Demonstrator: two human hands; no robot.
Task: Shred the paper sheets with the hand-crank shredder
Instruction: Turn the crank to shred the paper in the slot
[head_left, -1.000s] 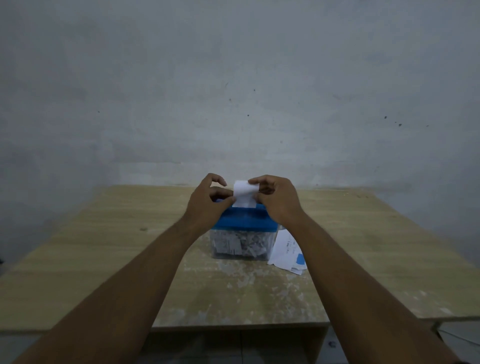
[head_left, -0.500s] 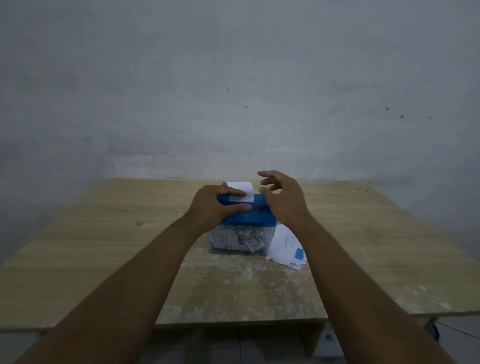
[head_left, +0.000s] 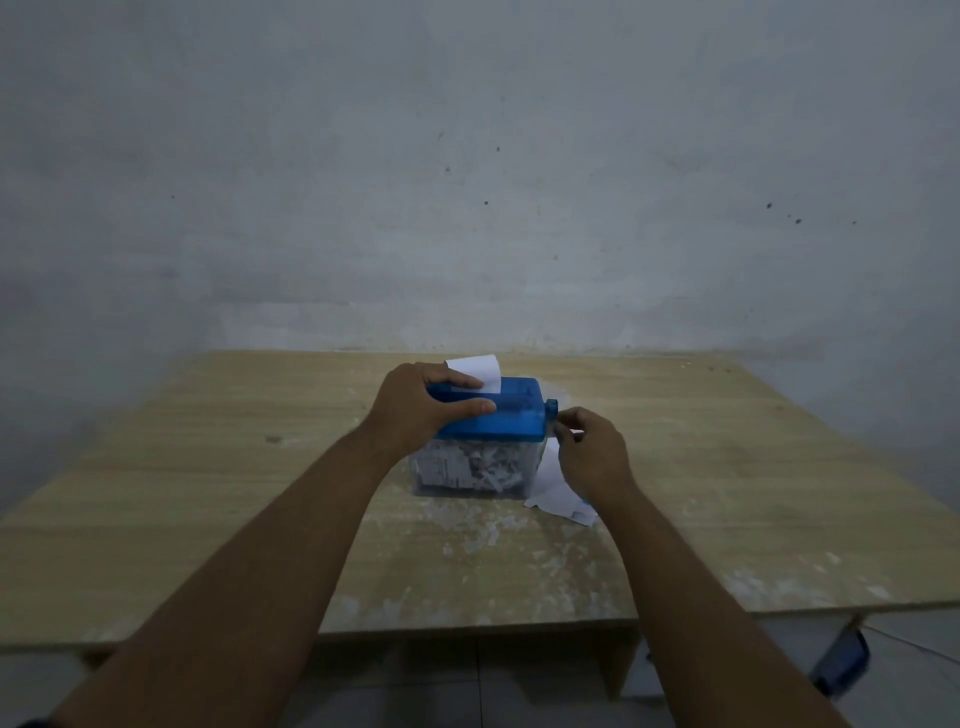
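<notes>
Left thumb (head_left: 467, 408) lies flat across the near top of the lid (head_left: 509, 421). The other left fingers curl over its far edge, touching the foot of the sheet (head_left: 475, 371). The left hand (head_left: 415, 410) thus clamps the shredder (head_left: 488, 441) from its 9 o'clock side. The right fingertips (head_left: 563, 434) are drawn together, curled, just below the crank (head_left: 550, 406) at the shredder's 3 o'clock. The handle itself is hidden, so it cannot be told whether they already pinch it. The right hand (head_left: 592, 457) sits beside the bin (head_left: 478, 475), not touching the lid. The sheet stands upright in the slot near the lid's 12 o'clock edge, with most of it showing above. The clear bin holds shreds (head_left: 493, 467). Spare sheets (head_left: 550, 493) lie on the table (head_left: 208, 467) at the shredder's 4 o'clock, partly under the right wrist. Judgement: the sheet is fed and the cranking step is about to start. The next move calls for a firm pinch on the handle and steady turns, with the left hand pressing down so the light box does not slide or tip. The left fingers should stay clear of the slot.
</notes>
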